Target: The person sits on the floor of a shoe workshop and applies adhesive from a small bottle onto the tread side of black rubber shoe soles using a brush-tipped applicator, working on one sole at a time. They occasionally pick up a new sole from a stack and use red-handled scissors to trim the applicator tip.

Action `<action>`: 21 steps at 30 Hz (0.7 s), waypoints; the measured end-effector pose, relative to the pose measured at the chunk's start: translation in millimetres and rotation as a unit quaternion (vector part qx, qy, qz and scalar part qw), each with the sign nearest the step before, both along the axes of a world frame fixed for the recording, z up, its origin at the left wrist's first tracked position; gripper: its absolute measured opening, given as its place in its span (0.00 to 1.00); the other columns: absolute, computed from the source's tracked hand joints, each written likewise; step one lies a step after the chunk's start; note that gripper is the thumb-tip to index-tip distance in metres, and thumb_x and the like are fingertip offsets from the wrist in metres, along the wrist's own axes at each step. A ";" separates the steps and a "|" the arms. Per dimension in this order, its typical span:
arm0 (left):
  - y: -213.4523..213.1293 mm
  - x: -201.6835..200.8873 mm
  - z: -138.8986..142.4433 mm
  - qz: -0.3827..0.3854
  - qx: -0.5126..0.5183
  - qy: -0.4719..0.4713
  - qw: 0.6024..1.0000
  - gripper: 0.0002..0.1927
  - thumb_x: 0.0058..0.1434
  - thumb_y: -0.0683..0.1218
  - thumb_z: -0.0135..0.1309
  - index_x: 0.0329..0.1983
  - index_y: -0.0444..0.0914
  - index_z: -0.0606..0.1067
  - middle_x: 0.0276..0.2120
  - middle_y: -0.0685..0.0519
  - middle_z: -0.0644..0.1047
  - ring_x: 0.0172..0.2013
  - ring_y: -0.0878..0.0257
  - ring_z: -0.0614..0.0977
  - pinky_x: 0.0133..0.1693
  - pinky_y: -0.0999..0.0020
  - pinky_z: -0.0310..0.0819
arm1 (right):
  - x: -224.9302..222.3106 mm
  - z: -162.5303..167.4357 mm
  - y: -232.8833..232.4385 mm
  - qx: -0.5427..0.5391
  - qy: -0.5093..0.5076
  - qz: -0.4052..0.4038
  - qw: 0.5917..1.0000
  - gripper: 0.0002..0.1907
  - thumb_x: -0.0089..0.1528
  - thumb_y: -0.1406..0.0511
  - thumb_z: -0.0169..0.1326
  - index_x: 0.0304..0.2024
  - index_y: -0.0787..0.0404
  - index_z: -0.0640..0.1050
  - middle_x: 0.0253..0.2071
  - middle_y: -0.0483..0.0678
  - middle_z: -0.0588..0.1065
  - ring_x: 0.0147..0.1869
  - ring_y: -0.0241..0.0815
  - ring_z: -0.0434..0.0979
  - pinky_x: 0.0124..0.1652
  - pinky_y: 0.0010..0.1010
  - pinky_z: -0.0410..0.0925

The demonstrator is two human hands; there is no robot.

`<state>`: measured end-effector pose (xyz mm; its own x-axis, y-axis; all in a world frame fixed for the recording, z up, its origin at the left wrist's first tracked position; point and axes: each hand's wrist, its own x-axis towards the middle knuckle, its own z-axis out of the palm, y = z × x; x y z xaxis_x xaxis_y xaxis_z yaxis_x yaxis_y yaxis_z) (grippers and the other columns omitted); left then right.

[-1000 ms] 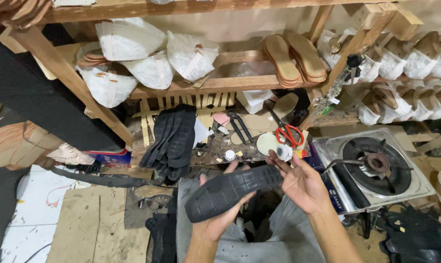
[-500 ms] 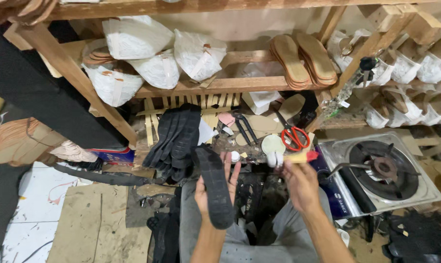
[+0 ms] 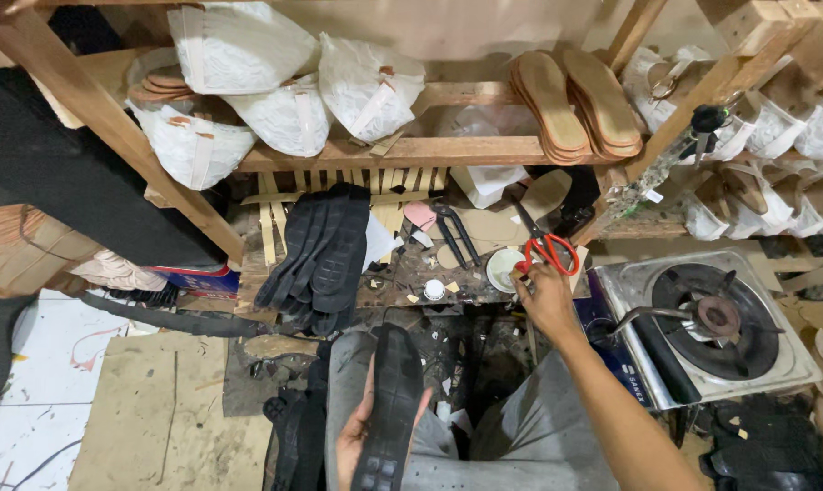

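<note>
Over the lap, left hand fingers gripping long black ridged sole, right hand fingers unclear.

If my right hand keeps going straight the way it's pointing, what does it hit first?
Most likely the small white round container right at the right hand's fingertips, with the red-handled scissors just beyond; depth is hard to judge.

Dim, even light; edges bend, perhaps lens distortion.
</note>
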<state>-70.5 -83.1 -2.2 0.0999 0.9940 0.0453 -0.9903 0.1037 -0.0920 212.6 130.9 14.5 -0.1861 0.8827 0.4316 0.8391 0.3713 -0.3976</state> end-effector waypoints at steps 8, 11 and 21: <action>23.6 20.5 38.7 -0.047 0.011 -0.020 0.999 0.30 0.73 0.54 0.35 0.77 0.41 0.54 0.73 0.49 0.62 0.72 0.53 0.62 0.72 0.40 0.43 | -4.2 16.7 -1.6 -0.123 0.197 -0.062 0.971 0.12 0.62 0.64 0.61 0.46 0.64 0.81 0.39 0.56 0.81 0.41 0.48 0.80 0.46 0.36 0.70; 35.1 34.3 60.0 -0.064 0.004 -0.003 0.998 0.31 0.73 0.56 0.35 0.77 0.43 0.54 0.73 0.51 0.62 0.72 0.54 0.62 0.72 0.42 0.44 | -17.1 46.6 -26.5 -0.138 0.325 -0.025 0.935 0.11 0.64 0.65 0.60 0.46 0.63 0.81 0.42 0.52 0.82 0.44 0.41 0.80 0.47 0.32 0.70; 35.4 58.6 109.0 -0.111 0.095 0.067 0.987 0.35 0.75 0.60 0.33 0.80 0.42 0.47 0.75 0.48 0.58 0.74 0.54 0.60 0.74 0.46 0.44 | -57.1 138.2 -113.0 -0.092 0.279 0.063 0.954 0.09 0.61 0.66 0.60 0.43 0.62 0.83 0.40 0.48 0.82 0.41 0.40 0.82 0.44 0.30 0.72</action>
